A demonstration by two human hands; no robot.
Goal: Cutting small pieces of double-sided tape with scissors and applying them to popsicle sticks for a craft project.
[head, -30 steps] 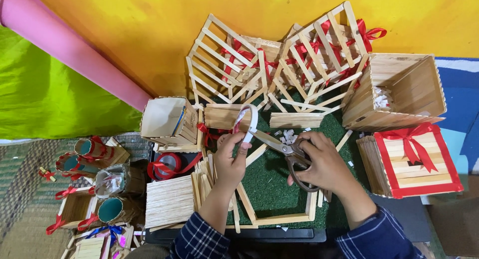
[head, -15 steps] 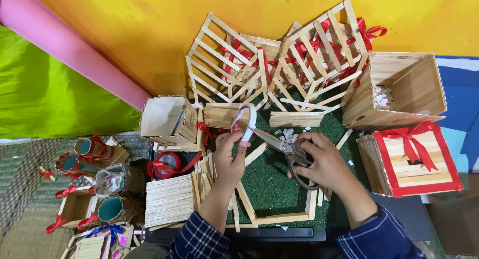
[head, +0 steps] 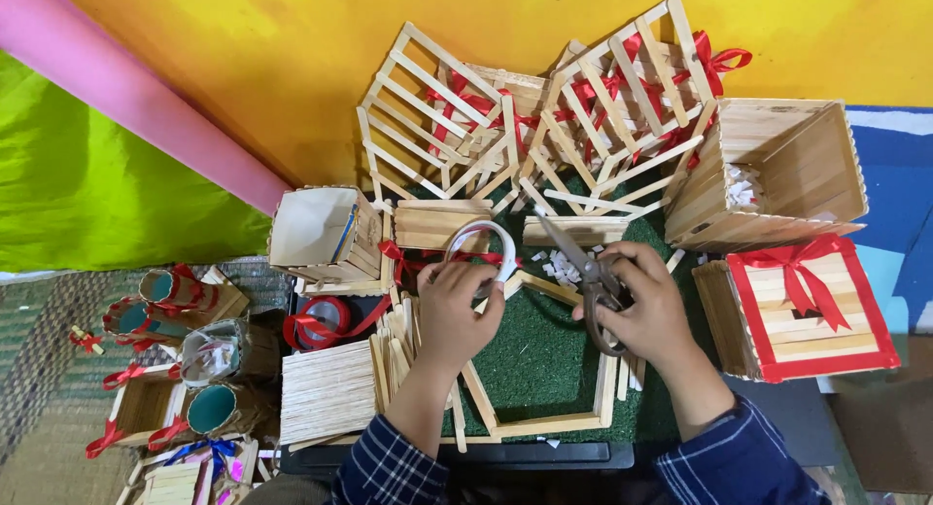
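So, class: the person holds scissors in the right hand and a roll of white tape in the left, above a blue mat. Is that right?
Not quite: the mat is green, not blue, as the head view shows. The right hand does hold the scissors, and the left hand the roll of white tape.

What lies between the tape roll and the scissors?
In the head view, between the white tape roll in the left hand and the scissors in the right hand: small white paper scraps on green turf.
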